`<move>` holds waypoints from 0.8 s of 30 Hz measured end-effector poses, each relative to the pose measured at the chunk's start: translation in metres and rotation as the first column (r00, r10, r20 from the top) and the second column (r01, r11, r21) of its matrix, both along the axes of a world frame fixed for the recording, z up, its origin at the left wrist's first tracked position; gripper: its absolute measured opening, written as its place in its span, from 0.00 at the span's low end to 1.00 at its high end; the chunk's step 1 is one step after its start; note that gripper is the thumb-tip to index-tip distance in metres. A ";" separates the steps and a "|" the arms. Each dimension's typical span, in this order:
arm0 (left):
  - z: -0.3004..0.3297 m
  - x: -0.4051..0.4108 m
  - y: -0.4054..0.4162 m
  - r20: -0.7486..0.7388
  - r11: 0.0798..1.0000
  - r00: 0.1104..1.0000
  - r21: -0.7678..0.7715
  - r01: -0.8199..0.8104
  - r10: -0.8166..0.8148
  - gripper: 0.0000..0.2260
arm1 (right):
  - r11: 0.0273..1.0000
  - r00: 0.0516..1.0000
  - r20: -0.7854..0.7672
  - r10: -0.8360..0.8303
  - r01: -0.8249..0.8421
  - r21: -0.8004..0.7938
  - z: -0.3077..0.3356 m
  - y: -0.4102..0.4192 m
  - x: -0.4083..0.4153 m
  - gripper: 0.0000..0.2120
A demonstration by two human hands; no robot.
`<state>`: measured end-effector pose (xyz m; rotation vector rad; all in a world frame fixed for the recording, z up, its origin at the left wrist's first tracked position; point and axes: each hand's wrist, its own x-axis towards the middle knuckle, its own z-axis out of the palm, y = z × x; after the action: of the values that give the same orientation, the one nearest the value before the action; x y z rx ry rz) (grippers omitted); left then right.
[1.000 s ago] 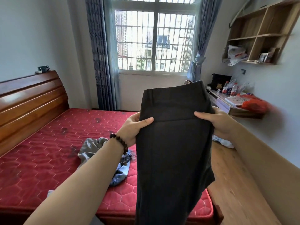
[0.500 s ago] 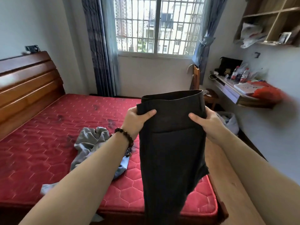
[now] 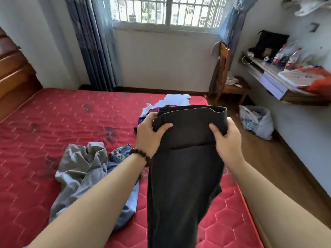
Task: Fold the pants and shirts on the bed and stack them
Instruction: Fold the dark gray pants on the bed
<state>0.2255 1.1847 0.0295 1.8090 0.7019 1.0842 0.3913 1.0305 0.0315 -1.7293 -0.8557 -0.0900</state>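
We're getting plenty of daylight pouring in through the window, which is blowing out a bit. The wide lens is bending the curtain and the walls near the edges. Stuff on the counter at right is looking smeared and soft.

The single head view looks forward and down from the foot edge of the bed, close over both forearms, facing the window on the far wall.
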 end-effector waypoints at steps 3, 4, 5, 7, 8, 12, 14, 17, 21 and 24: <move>-0.031 0.033 0.034 -0.083 0.997 0.996 0.071 -0.032 0.037 0.10 | 0.999 0.998 0.054 -0.033 0.035 -0.030 -0.034 0.028 0.028 0.07; -0.044 0.044 0.042 -0.100 0.993 0.993 0.103 -0.058 0.069 0.10 | 0.999 0.998 0.061 -0.030 0.033 -0.040 -0.046 0.037 0.037 0.07; -0.059 0.056 0.050 -0.115 0.987 0.987 0.133 -0.095 0.110 0.11 | 0.999 0.998 0.054 -0.025 0.027 -0.047 -0.060 0.046 0.046 0.07; -0.091 0.080 0.063 -0.150 0.970 0.970 0.184 -0.161 0.190 0.11 | 0.999 0.999 0.028 -0.018 0.019 -0.047 -0.089 0.066 0.066 0.09; -0.109 0.091 0.070 -0.170 0.962 0.961 0.204 -0.180 0.216 0.11 | 0.999 1.000 0.027 -0.010 0.011 -0.047 -0.107 0.075 0.076 0.09; -0.194 0.131 0.102 -0.291 0.927 0.906 0.305 -0.218 0.309 0.13 | 0.990 0.994 0.110 0.011 0.005 -0.144 -0.189 0.114 0.119 0.07; -0.237 0.148 0.119 -0.380 0.919 0.864 0.341 -0.201 0.330 0.15 | 0.974 0.994 0.108 0.019 0.006 -0.225 -0.234 0.131 0.140 0.10; -0.292 0.173 0.145 -0.464 0.926 0.825 0.337 -0.171 0.322 0.17 | 0.950 0.994 0.108 0.008 0.026 -0.311 -0.289 0.161 0.169 0.12; -0.349 0.203 0.190 -0.421 0.954 0.863 0.229 -0.195 0.278 0.15 | 0.914 0.997 0.032 -0.067 0.074 -0.398 -0.344 0.210 0.204 0.18; -0.400 0.213 0.217 -0.520 0.984 0.840 0.011 -0.177 0.156 0.23 | 0.844 0.985 -0.152 -0.084 -0.011 -0.535 -0.391 0.229 0.228 0.27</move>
<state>0.4381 1.4017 -0.3702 2.0566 1.2122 0.6713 0.6193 1.2596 -0.3591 -2.2399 -0.7613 0.2993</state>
